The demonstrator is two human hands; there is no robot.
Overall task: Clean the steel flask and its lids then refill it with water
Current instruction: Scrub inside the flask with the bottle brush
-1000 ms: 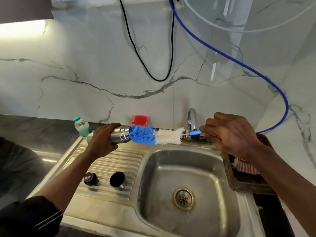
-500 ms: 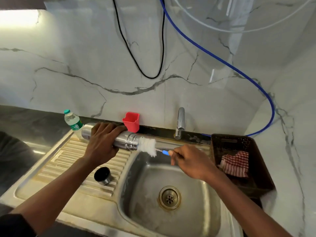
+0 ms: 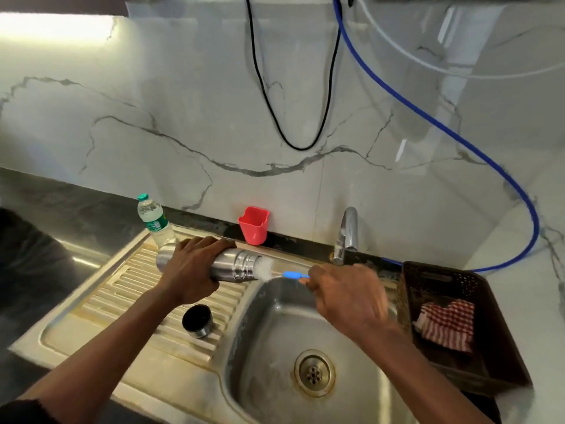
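Steel flask (image 3: 232, 264) gripped level by left hand (image 3: 192, 270), blurred right hand (image 3: 348, 298) apparently pinching bottle brush (image 3: 290, 274)

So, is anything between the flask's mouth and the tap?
Yes. The brush sticks out of the mouth of the flask, and the right hand gripping its blue handle sits between the flask and the tap. The left hand holds the flask sideways.
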